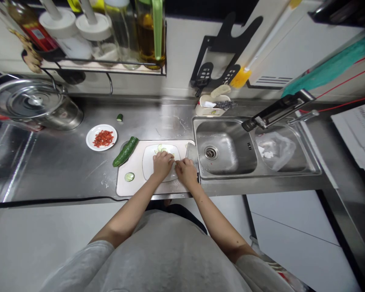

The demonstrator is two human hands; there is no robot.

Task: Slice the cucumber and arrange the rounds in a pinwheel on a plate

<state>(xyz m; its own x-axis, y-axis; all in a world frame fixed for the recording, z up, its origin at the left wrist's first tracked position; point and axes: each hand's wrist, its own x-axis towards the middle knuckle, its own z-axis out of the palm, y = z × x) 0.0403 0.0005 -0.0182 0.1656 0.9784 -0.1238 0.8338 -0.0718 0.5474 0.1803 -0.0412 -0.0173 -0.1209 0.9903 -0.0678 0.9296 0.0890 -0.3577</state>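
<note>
My left hand [162, 165] and my right hand [186, 172] meet over a white plate [148, 164] on the cutting board [127, 188]. Both have their fingertips pinched close together. Whatever is between them is too small to make out. Thin cucumber slices [160, 147] lie on the far part of the plate, partly hidden by my left hand. To the right, a kitchen knife [192, 152] rests on the board, partly behind my right hand. A cut cucumber [125, 152] lies across the board's left edge, and a cucumber piece [129, 177] sits nearer me.
A small plate [89, 140] of red bits stands left of the board, with a cucumber end [119, 117] behind it. The lidded steel pot [61, 113] is far left. On the right are the sink [231, 162] and faucet [276, 111]. Bottles [150, 40] stand on a wall rack.
</note>
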